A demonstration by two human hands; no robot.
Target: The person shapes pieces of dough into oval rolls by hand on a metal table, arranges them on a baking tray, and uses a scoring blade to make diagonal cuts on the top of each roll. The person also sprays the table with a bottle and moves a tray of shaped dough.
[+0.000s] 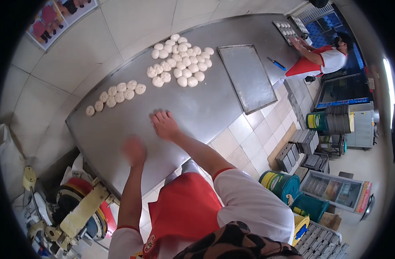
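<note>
My right hand [164, 125] rests palm down on the steel table [202, 110], fingers stretched forward and slightly apart. Whether any dough lies beneath its palm is hidden. My left hand [134, 150] is smeared by motion just over the table, left of and nearer than the right one; its fingers cannot be made out. Beyond my hands, two rows of round dough pieces [120, 97] with creased tops run along the far left. A larger cluster of smooth dough balls [190, 64] sits at the back middle, with several creased pieces [158, 72] on its left side.
An empty metal baking tray [248, 77] lies on the table's right part, near a blue-handled knife [277, 64]. A co-worker [320, 58] in a red apron handles a tray of dough [286, 31] at the far right end. A machine [81, 207] stands at lower left.
</note>
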